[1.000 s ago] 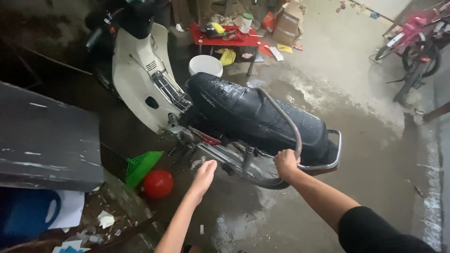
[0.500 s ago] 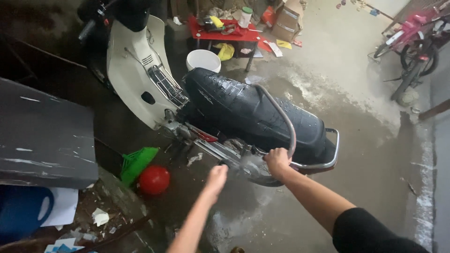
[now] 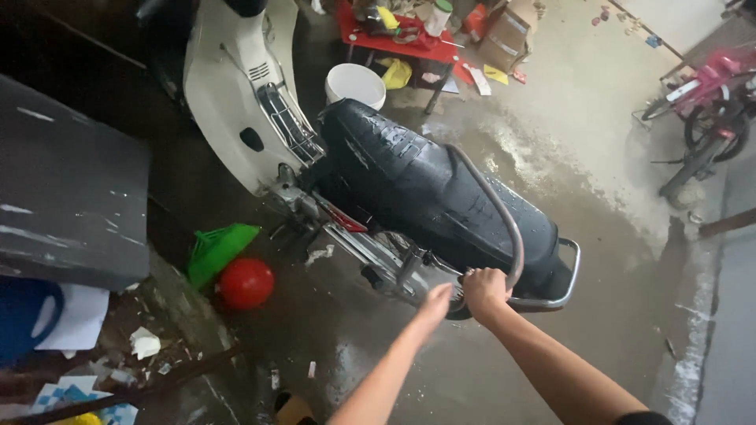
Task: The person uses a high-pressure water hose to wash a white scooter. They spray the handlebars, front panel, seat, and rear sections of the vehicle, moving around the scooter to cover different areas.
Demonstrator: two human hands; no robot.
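A white motor scooter (image 3: 236, 102) with a wet black seat (image 3: 425, 189) stands across the middle of the frame on a damp concrete floor (image 3: 598, 157). A grey hose (image 3: 504, 220) arcs over the rear of the seat down to the chrome rear rack (image 3: 563, 287). At the left lie a red ball (image 3: 246, 283) and, touching it, a green plastic scoop (image 3: 216, 250), both beside a dark grey worktop (image 3: 71, 197). A white bucket (image 3: 355, 84) stands just behind the seat's front end, near a red low table (image 3: 394, 43) cluttered with small things at the top centre. A pink bicycle (image 3: 701, 86) leans at the upper right, well apart from the scooter.

Both forearms reach up from the bottom edge toward the scooter's rear. The right hand (image 3: 484, 291) is clenched around the lower end of the hose, just beside the rack. The left hand (image 3: 435, 303) is flat with fingers extended, holding nothing, its tips touching or nearly touching the chrome side of the scooter just beside the right hand.

Compared with half a second ago, the left hand has moved closer to the right hand, while the right hand keeps its grip on the hose.
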